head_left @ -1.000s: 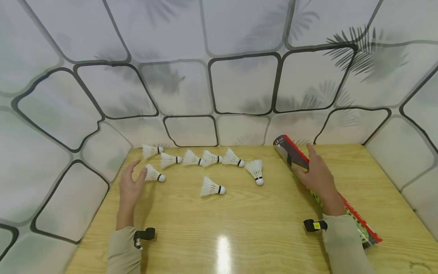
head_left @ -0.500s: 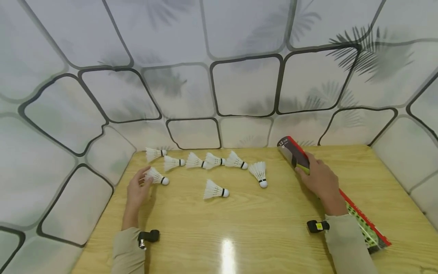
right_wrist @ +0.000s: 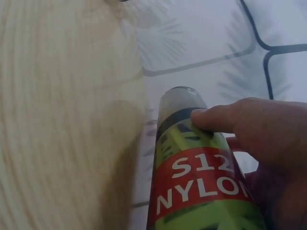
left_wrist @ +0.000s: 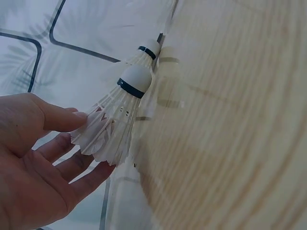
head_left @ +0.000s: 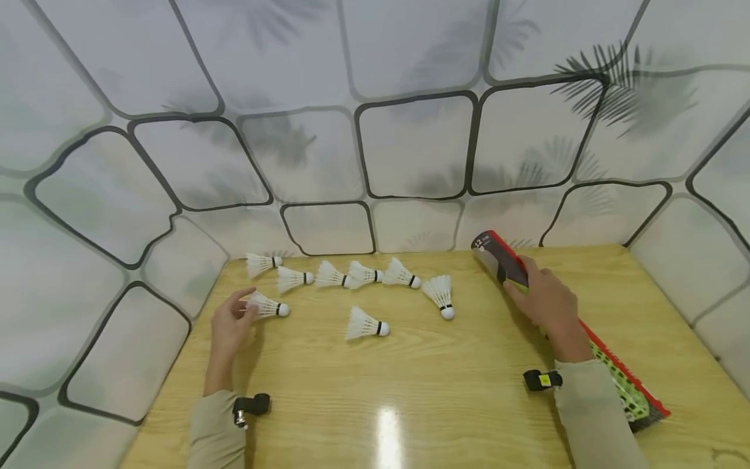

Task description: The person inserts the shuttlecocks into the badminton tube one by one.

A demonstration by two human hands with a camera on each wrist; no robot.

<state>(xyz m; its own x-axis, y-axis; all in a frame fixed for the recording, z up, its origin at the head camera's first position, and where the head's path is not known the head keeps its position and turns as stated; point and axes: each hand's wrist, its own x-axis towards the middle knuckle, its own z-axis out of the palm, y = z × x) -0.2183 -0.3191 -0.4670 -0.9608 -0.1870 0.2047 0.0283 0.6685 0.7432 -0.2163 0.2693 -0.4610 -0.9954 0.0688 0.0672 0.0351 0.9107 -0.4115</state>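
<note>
At the left of the table, my left hand point(head_left: 230, 329) pinches a white shuttlecock point(head_left: 271, 306) by its feather skirt. In the left wrist view the thumb lies on the near side of the skirt and the fingers behind it, with the cork of the shuttlecock point(left_wrist: 117, 112) pointing away from the palm. My right hand point(head_left: 551, 306) grips a long shuttlecock tube point(head_left: 627, 381) that lies slantwise at the right. The right wrist view shows the thumb across the tube point(right_wrist: 192, 167), near its grey end, above the lettering "S12 NYLON".
Behind the held one, a row of several shuttlecocks point(head_left: 334, 275) runs along the back of the wooden table point(head_left: 328, 391). Another shuttlecock point(head_left: 441, 296) ends the row near the tube, and a single shuttlecock point(head_left: 366, 324) lies in front. A patterned wall covering point(head_left: 416, 146) surrounds the table.
My left hand has moved onto the shuttlecock and its fingers have closed on the skirt; the cork has swung slightly. My right hand's fingers have curled round the tube.
</note>
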